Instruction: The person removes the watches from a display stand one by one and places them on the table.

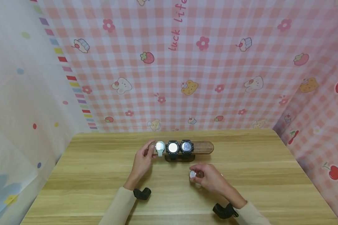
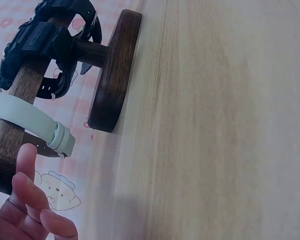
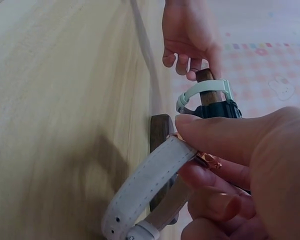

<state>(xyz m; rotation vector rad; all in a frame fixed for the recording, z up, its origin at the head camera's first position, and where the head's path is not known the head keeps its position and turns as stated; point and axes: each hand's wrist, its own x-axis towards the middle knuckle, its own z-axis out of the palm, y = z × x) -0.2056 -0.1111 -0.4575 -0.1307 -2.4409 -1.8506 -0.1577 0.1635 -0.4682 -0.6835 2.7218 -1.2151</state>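
Note:
A dark wooden watch stand (image 1: 205, 147), a rounded bar on a short base (image 1: 179, 159), stands toward the back of the table. My left hand (image 1: 142, 160) holds the bar's left end, beside a mint-green watch (image 1: 160, 147). To the right of that watch, two black watches (image 1: 173, 148) hang on the bar. In front of the stand, my right hand (image 1: 212, 178) pinches a wristwatch (image 1: 192, 175) by its case. The right wrist view shows its white stitched strap (image 3: 145, 177) hanging in a loop and its rose-gold case edge.
The wooden table (image 1: 242, 168) reaches back to a pink checked cloth (image 1: 225, 103). More patterned cloth (image 1: 324, 131) hangs along the right side, and a white dotted cloth (image 1: 45, 109) on the left. A black wrist mount (image 1: 142, 194) sits on each forearm.

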